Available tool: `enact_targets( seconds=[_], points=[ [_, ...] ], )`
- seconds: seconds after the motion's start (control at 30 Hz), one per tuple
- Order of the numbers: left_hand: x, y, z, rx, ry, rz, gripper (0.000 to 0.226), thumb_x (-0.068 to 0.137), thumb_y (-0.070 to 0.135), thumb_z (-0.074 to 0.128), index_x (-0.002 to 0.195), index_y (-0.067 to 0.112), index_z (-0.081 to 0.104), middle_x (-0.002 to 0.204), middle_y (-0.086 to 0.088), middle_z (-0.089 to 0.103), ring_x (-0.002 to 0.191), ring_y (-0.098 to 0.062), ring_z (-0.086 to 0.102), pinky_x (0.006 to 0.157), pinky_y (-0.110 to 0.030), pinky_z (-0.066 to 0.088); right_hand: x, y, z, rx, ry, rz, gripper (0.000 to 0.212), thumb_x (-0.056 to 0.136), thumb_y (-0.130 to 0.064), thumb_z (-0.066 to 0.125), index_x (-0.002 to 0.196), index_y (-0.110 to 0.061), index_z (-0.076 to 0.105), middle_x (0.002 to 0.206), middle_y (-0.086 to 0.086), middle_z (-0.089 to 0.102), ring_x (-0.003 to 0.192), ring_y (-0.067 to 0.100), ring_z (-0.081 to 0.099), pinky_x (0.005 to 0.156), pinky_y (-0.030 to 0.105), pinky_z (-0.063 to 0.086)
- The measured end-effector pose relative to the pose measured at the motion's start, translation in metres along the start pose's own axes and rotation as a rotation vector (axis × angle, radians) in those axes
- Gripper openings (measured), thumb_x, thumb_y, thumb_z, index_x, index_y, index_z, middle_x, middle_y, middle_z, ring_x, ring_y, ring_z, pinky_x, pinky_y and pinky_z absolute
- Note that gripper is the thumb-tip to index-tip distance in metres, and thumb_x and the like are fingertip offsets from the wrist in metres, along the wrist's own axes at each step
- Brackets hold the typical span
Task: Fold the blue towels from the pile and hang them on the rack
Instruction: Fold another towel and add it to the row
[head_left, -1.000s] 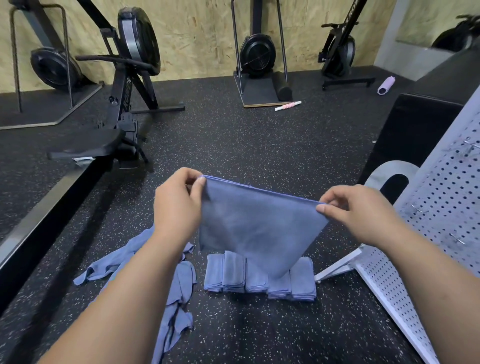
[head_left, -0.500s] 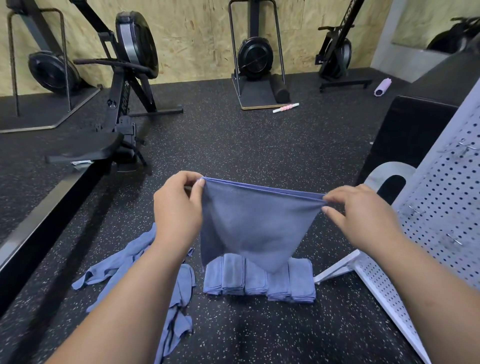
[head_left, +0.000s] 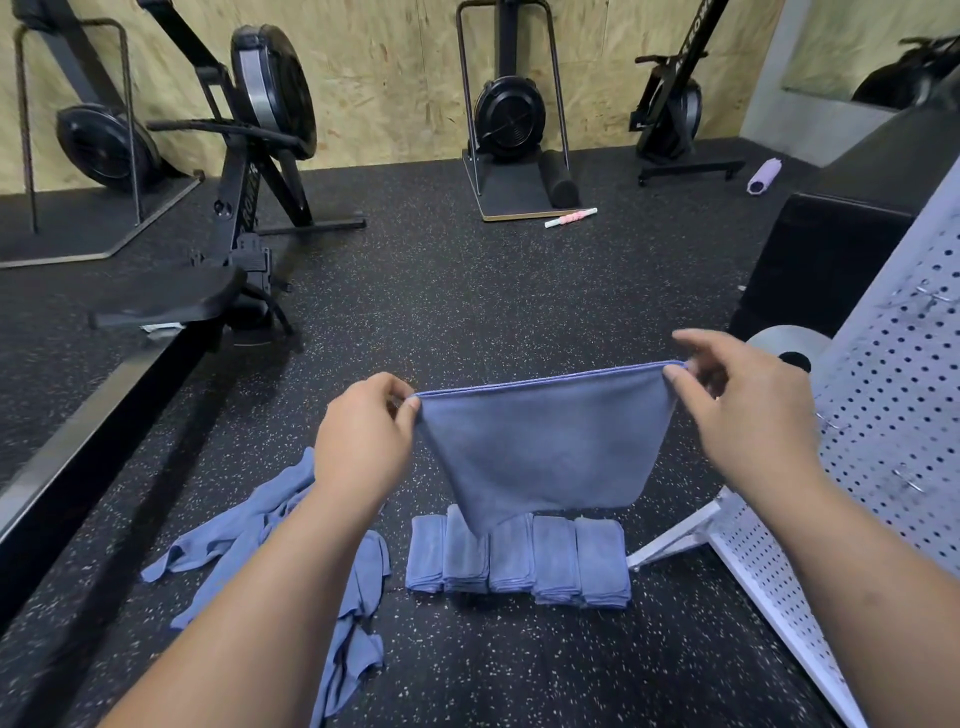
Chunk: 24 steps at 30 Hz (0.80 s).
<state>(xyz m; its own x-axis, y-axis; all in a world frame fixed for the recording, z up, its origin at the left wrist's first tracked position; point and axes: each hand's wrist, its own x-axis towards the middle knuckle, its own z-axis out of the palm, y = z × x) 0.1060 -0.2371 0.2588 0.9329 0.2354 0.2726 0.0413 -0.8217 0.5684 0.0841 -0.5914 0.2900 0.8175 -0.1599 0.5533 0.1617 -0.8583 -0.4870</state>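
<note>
1. A person held a blue towel (head_left: 545, 441) stretched in the air between both hands, above a speckled black gym floor (head_left: 467, 312).
2. The left hand (head_left: 363, 441) pinched the towel's upper left corner between the thumb and curled fingers.
3. The right hand (head_left: 743, 415) pinched the upper right corner between thumb and forefinger, while its other fingers were loosely spread above the cloth's edge.
4. The towel's top edge rose slightly from left to right. Its lower end hung in front of a row of folded towels (head_left: 561, 564), and it could not be told whether it touched them.
5. The five folded towels lay side by side on the floor, touching one another, near the foot of the white perforated rack (head_left: 893, 415), which leaned at the floor's right edge.
6. A loose pile (head_left: 270, 525) of unfolded blue towels lay just left of that row, partly hidden by the left forearm.
7. A rowing machine (head_left: 249, 156) stood toward the floor's left edge and a black box (head_left: 831, 249) toward its right.
8. A pink-and-white stick (head_left: 570, 217) and a purple roller (head_left: 763, 176) lay near the floor's far edge, by the wall.
</note>
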Motion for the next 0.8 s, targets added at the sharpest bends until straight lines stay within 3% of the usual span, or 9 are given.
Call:
enact_targets(
  seconds=[0.1,0.17,0.3,0.37,0.43,0.57,0.67,0.73,0.8],
  points=[
    [0.001,-0.001,0.003,-0.061,-0.037,-0.079,0.012,0.101,0.033,0.063,0.089,0.029,0.065,0.078,0.011,0.07,0.08,-0.019,0.065,0.072,-0.034,0.045,0.001,0.004,0.003,-0.104,-0.085,-0.059,0.014,0.1,-0.031,0.067,0.111,-0.029,0.076,0.094,-0.006,0.065,0.094,0.025,0.059,0.084,0.039,0.047],
    [0.001,-0.002,0.006,-0.092,-0.05,-0.122,0.013,0.101,0.03,0.06,0.088,0.027,0.063,0.074,0.01,0.073,0.08,-0.018,0.068,0.076,-0.036,0.05,0.002,0.002,0.002,-0.011,-0.134,-0.023,0.007,0.1,-0.033,0.067,0.099,-0.033,0.074,0.098,-0.008,0.064,0.096,0.022,0.06,0.084,0.038,0.048],
    [0.004,-0.007,0.008,-0.176,-0.066,-0.231,0.016,0.099,0.026,0.056,0.084,0.025,0.063,0.071,0.017,0.075,0.07,-0.02,0.072,0.083,-0.04,0.058,0.007,-0.015,-0.013,0.571,-0.419,0.188,0.011,0.102,-0.029,0.07,0.097,-0.022,0.077,0.094,-0.001,0.075,0.079,0.008,0.061,0.074,0.019,0.048],
    [0.006,-0.009,0.01,-0.216,-0.055,-0.257,0.017,0.099,0.026,0.057,0.083,0.025,0.063,0.073,0.015,0.076,0.068,-0.023,0.073,0.083,-0.042,0.059,0.006,-0.022,-0.023,0.884,-0.613,0.239,0.022,0.101,-0.028,0.071,0.102,-0.007,0.075,0.095,0.012,0.072,0.086,0.017,0.06,0.083,0.026,0.049],
    [0.006,-0.008,0.012,-0.254,-0.039,-0.281,0.017,0.1,0.027,0.058,0.084,0.025,0.063,0.076,0.012,0.076,0.07,-0.025,0.073,0.081,-0.042,0.059,0.004,-0.028,-0.029,1.029,-0.709,0.249,0.026,0.097,-0.024,0.068,0.102,0.002,0.071,0.095,0.013,0.07,0.09,0.022,0.062,0.085,0.032,0.053],
    [0.008,-0.003,0.014,-0.361,0.032,-0.356,0.015,0.101,0.032,0.059,0.091,0.023,0.066,0.091,0.0,0.072,0.077,-0.024,0.066,0.072,-0.037,0.053,0.006,-0.027,-0.026,0.982,-0.626,0.299,0.023,0.101,-0.023,0.063,0.103,-0.002,0.071,0.095,0.009,0.072,0.09,0.017,0.065,0.086,0.031,0.054],
    [0.011,0.002,0.014,-0.606,0.027,-0.352,0.024,0.101,0.033,0.057,0.09,0.014,0.068,0.082,0.003,0.064,0.071,-0.021,0.05,0.067,-0.036,0.043,0.008,-0.01,-0.013,0.843,-0.463,0.412,0.021,0.107,-0.028,0.061,0.102,-0.012,0.074,0.091,0.005,0.073,0.086,0.017,0.062,0.085,0.032,0.052],
    [0.008,0.011,0.011,-0.767,0.037,-0.36,0.021,0.103,0.033,0.059,0.096,0.017,0.072,0.083,0.005,0.062,0.074,-0.016,0.049,0.071,-0.037,0.047,0.007,-0.001,-0.003,0.756,-0.357,0.463,0.021,0.107,-0.034,0.062,0.103,-0.018,0.075,0.087,0.003,0.073,0.083,0.016,0.062,0.083,0.04,0.054],
    [0.004,0.021,0.008,-0.868,0.079,-0.369,0.018,0.106,0.031,0.061,0.107,0.018,0.074,0.089,0.008,0.065,0.077,-0.009,0.052,0.074,-0.03,0.047,0.005,0.001,0.001,0.681,-0.256,0.455,0.021,0.106,-0.037,0.062,0.105,-0.019,0.074,0.075,-0.005,0.069,0.07,0.012,0.058,0.072,0.039,0.052]
  ],
)
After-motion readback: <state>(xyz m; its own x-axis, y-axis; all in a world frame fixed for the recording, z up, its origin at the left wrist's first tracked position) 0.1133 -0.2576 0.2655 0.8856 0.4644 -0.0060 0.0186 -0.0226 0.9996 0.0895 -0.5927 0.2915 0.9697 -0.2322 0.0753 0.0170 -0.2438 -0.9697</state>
